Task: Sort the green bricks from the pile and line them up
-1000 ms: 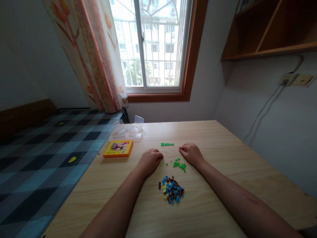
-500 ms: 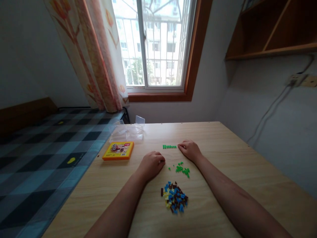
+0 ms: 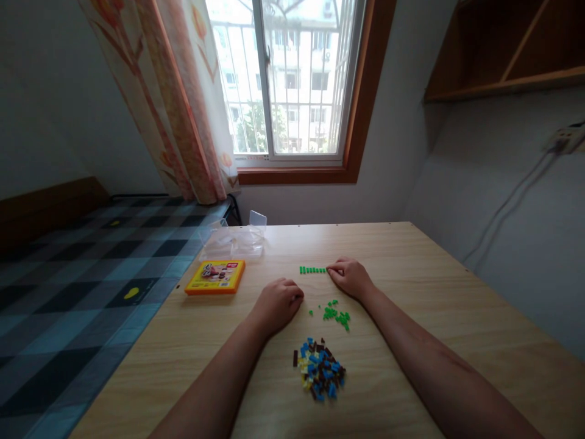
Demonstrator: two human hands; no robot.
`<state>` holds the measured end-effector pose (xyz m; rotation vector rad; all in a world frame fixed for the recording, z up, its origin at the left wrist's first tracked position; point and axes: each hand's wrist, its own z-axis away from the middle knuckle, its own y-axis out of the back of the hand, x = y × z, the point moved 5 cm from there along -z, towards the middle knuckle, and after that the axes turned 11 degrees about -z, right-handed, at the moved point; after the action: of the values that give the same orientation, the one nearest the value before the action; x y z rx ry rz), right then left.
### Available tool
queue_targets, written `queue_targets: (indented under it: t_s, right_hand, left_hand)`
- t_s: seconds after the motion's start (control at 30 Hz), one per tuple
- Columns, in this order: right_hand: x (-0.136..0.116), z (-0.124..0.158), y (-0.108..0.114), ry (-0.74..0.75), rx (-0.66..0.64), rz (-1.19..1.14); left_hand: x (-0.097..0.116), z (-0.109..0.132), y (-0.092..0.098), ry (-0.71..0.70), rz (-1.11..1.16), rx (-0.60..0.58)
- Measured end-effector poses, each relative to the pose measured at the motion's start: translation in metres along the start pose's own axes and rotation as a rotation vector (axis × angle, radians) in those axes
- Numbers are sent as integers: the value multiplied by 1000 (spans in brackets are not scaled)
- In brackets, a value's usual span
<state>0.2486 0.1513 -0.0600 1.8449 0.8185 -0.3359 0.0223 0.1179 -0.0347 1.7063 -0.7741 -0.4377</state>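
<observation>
A short row of small green building bricks (image 3: 312,270) lies toward the far side of the table. At its right end is my right hand (image 3: 350,275), thumb and fingertips pinched on a green brick that they mostly cover. My left hand (image 3: 280,303) rests on the table nearer to me, left of the loose green bricks (image 3: 336,314); its fingers are curled closed, and whatever may be inside is hidden. Closer to me lies a mixed pile of blue, dark brown and yellow bricks (image 3: 321,369), touched by neither hand.
On the table's left side lies a yellow-orange flat box (image 3: 216,278) with a printed top. Behind it stands an open clear plastic container (image 3: 232,242). A bed with a checked cover (image 3: 114,268) adjoins the table's left edge; a wall runs along the right.
My right fingertips have moved slightly left, closing up to the end of the green row. My left hand stays curled in place. The view has shifted a little.
</observation>
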Motion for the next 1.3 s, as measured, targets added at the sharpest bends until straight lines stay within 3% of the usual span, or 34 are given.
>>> queue_targets:
  t_s: [0.57,0.8,1.13,1.3]
  right_hand:
    - [2,1,0,-21,13,-18]
    - [-5,4,8,26,116,-100]
    - [-59,15,-16,324,-260,-218]
    - [-66,19,-24,390,-305,-186]
  left_hand:
    - [-1,1,-2,2,-1,5]
    - [-7,5,6,43,13,41]
    - [-8,7,6,-24,24,11]
    - [-6,7,5,-43,10,28]
